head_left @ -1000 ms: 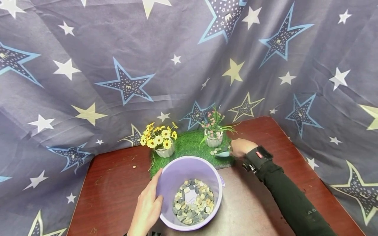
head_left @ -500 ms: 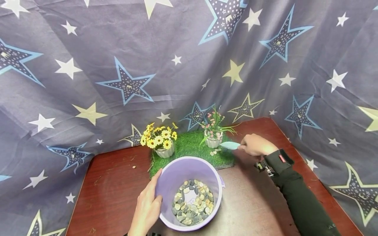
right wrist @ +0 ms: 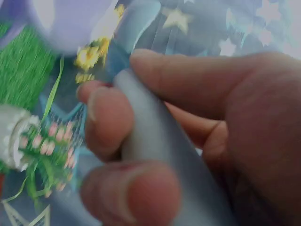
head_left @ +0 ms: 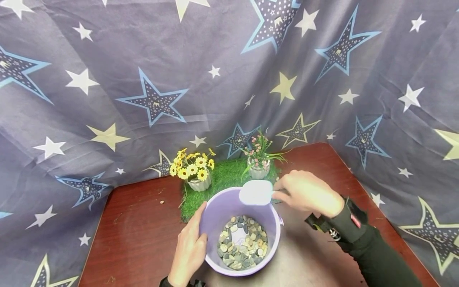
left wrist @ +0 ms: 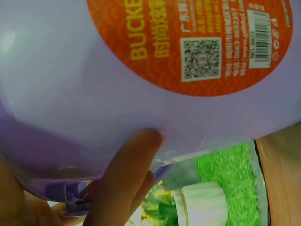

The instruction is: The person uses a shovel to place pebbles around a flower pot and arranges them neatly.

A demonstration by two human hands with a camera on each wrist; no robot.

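Left wrist view alone shows the orange label [left wrist: 188, 42] on the purple bucket [head_left: 240, 231]; right wrist view alone shows fingers [right wrist: 108, 117] curled round the pale scoop's handle [right wrist: 155, 150]; head view — bucket at lower centre, pebbles [head_left: 244, 247] inside; left hand [head_left: 188, 251] flat against its left wall, fingers straight; right hand [head_left: 308, 193] grips the scoop [head_left: 256, 192] over the far rim

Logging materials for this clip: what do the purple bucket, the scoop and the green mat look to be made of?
Bucket: smooth glossy plastic, going by the sheen on its wall and the printed sticker in the left wrist view. Scoop, gripped by the right hand: pale blue, probably matte plastic; motion blur leaves this open. Green mat: artificial grass, with short upright fibres and a cut edge.
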